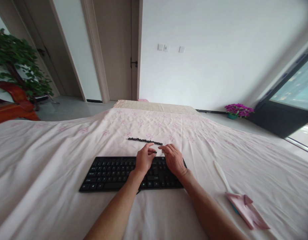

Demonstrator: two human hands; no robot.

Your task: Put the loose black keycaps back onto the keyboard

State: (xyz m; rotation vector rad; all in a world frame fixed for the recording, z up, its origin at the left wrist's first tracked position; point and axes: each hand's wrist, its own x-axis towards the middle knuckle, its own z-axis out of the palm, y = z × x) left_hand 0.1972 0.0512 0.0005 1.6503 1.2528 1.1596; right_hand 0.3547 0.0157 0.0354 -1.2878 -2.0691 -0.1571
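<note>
A black keyboard (111, 173) lies on the pale floral cloth, partly covered by my hands and forearms. Just beyond its back edge runs a row of small loose black keycaps (141, 140). My left hand (144, 158) is over the keyboard's back edge, its thumb and fingers pinching a small dark keycap (155, 152). Close by on the right, my right hand (172, 158) hovers over the keyboard's right part with bent fingers apart, the index pointing toward the left hand. I see nothing held in it.
To the right lie a white-handled brush (221, 173) and a folded pink cloth (249, 210) over its end. The cloth-covered surface (56, 160) has wrinkles. Farther off are a leafy plant (16, 63), a wooden chair (16, 103), doors and purple flowers (239, 110).
</note>
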